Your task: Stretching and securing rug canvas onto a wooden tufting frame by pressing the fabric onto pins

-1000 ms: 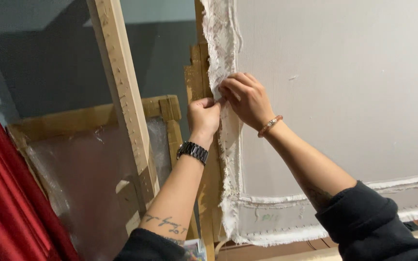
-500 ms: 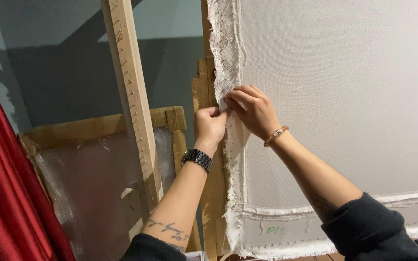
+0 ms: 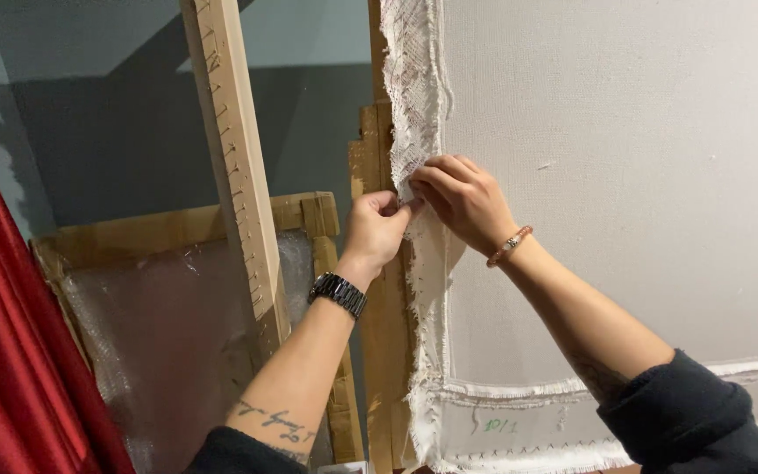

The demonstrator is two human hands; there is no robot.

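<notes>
A large pale grey canvas (image 3: 625, 175) stands upright at the right, with a frayed white fabric edge (image 3: 414, 88) running down its left side over a wooden stretcher bar (image 3: 370, 158). My left hand (image 3: 375, 230), with a dark metal watch on the wrist, pinches that frayed edge from the left. My right hand (image 3: 462, 200), with a beaded bracelet on the wrist, presses and grips the same stretch of fabric from the canvas side. The fingertips of both hands meet on the cloth.
A slanted wooden bar (image 3: 234, 167) lined with small tacks leans to the left of the canvas. Behind it stands a wooden frame covered in clear plastic film (image 3: 160, 325). A red curtain (image 3: 2, 351) hangs at the far left. The wall behind is grey-blue.
Both hands have stayed together on the frayed edge, shifting slightly along it; the view has drifted a little, so the canvas and bars sit further right in the picture.
</notes>
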